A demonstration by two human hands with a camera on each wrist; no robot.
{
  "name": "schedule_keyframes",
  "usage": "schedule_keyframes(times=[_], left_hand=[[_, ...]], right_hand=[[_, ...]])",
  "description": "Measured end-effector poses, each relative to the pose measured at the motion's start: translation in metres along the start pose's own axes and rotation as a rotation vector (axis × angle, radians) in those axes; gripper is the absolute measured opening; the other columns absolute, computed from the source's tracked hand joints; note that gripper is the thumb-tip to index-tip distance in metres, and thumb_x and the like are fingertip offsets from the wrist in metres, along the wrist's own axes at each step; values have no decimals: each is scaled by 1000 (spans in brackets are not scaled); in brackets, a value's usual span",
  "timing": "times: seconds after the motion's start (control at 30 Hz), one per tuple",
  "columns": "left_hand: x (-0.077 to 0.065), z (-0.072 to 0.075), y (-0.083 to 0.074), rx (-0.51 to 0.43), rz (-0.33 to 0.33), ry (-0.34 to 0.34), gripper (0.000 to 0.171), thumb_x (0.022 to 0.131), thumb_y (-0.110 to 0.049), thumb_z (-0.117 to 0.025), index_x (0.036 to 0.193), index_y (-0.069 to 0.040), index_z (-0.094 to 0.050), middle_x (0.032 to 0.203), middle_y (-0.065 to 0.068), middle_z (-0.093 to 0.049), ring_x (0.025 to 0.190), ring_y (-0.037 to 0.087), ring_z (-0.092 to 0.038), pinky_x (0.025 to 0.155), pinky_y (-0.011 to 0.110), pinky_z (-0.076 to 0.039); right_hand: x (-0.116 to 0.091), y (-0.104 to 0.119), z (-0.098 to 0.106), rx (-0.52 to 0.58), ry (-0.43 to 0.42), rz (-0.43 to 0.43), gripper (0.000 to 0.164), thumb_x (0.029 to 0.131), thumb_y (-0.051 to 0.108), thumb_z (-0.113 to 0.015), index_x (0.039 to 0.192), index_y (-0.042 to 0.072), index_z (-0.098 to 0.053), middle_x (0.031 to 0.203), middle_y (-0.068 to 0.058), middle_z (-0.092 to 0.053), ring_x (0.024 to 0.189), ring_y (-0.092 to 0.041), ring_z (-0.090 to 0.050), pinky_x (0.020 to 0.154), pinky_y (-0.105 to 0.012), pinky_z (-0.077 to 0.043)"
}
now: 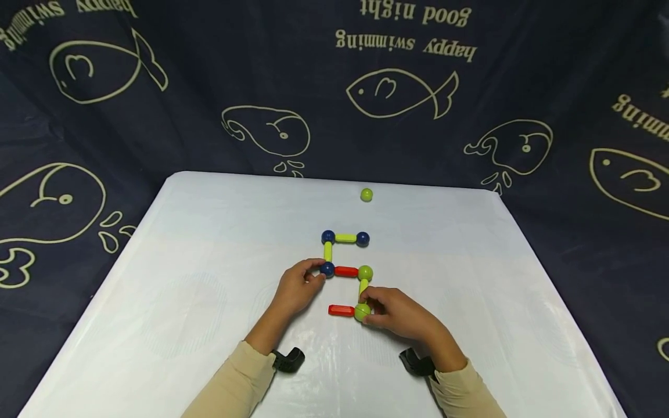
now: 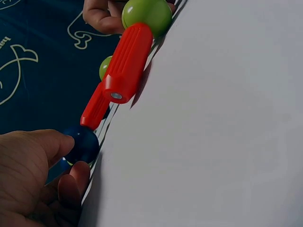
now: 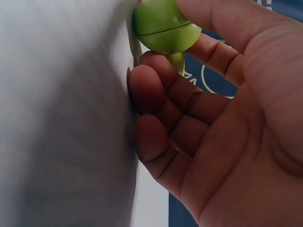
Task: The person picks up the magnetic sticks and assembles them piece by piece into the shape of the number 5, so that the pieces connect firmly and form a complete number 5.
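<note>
Magnetic rods and balls lie joined in an S-like zigzag on the white table. My left hand (image 1: 295,290) pinches the lower blue ball (image 1: 327,269) at the left bend between thumb and finger. From that ball a red rod (image 1: 346,271) runs to a green ball (image 1: 365,273), and a yellow-green rod (image 1: 363,287) leads down. My right hand (image 1: 402,313) grips the bottom green ball (image 3: 165,28), whose seam shows in the right wrist view. A second red rod (image 2: 128,66) points left from it, its metal end free in the left wrist view.
Above the left hand, a yellow-green rod (image 1: 327,251) rises to a blue ball (image 1: 328,237). Another yellow-green rod (image 1: 345,238) joins that to a blue ball (image 1: 363,239). A loose green ball (image 1: 367,195) lies near the far table edge. Dark patterned cloth (image 1: 324,69) hangs behind.
</note>
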State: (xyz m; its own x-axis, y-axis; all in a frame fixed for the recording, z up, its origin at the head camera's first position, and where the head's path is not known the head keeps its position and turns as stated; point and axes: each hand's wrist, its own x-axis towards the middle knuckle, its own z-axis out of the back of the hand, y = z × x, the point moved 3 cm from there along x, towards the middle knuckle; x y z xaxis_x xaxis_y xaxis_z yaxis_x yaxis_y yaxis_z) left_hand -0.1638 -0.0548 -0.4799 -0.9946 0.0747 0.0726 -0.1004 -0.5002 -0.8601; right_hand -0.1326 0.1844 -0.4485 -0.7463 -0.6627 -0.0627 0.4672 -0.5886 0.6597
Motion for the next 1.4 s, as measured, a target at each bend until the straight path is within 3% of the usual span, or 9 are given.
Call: schedule_keyframes(times=[0.37, 0.5, 0.6, 0.73, 0.83, 1.03, 1.27, 1.4], left_hand=[[0, 0, 2, -14, 5, 9, 31, 92, -18, -70, 123, -17, -69, 91, -2, -64, 70, 13, -52, 62, 31, -42], [4, 7, -3, -58, 43, 142, 37, 94, -21, -69, 130, -13, -65, 99, 3, -67, 74, 15, -57, 64, 32, -47], [13, 20, -16, -20, 105, 299, 45, 95, -26, -67, 137, -10, -59, 119, 10, -65, 94, 22, -63, 78, 39, -51], [39, 37, -39, 165, 112, 420, 53, 95, -34, -65, 140, -9, -55, 135, 15, -57, 121, 31, -55, 97, 50, -44], [66, 43, -54, 298, 47, 440, 54, 94, -35, -65, 139, -6, -56, 133, 18, -58, 122, 34, -54, 99, 50, -43], [119, 29, -67, 462, -75, 483, 53, 96, -32, -64, 139, -3, -54, 131, 19, -60, 120, 31, -56, 100, 45, -44], [181, -6, -68, 455, -151, 467, 53, 96, -28, -64, 141, -5, -52, 134, 18, -58, 121, 29, -55, 102, 41, -42], [207, -18, -68, 431, -161, 433, 51, 96, -25, -63, 141, -5, -52, 135, 17, -57, 124, 29, -53, 103, 39, -41]], right_hand=[[0, -4, 0, 29, 20, -9, 24, 92, 19, -73, 112, 18, -62, 87, 11, -56, 80, -9, -53, 71, -28, -46], [0, -6, 0, 26, 9, -9, 25, 91, 18, -74, 112, 19, -61, 86, 11, -56, 79, -9, -53, 71, -28, -47], [0, -7, 0, 28, 2, -2, 25, 91, 18, -74, 112, 20, -61, 86, 11, -56, 80, -8, -54, 71, -28, -47], [-1, -9, 0, 32, -8, 11, 25, 90, 17, -75, 111, 18, -61, 86, 10, -56, 79, -9, -54, 71, -28, -46], [-1, -8, -1, 41, -12, 20, 25, 90, 16, -75, 111, 17, -61, 86, 9, -55, 80, -11, -54, 72, -28, -46], [0, -8, -3, 67, -13, 15, 23, 91, 19, -73, 111, 17, -61, 87, 9, -55, 80, -10, -54, 72, -28, -46], [-3, -11, -1, 66, -14, -10, 23, 91, 18, -74, 110, 18, -62, 86, 9, -56, 79, -10, -54, 71, -27, -46], [-2, -9, -1, 62, -14, 2, 24, 90, 17, -73, 111, 19, -62, 87, 6, -57, 79, -11, -55, 72, -27, -46]])
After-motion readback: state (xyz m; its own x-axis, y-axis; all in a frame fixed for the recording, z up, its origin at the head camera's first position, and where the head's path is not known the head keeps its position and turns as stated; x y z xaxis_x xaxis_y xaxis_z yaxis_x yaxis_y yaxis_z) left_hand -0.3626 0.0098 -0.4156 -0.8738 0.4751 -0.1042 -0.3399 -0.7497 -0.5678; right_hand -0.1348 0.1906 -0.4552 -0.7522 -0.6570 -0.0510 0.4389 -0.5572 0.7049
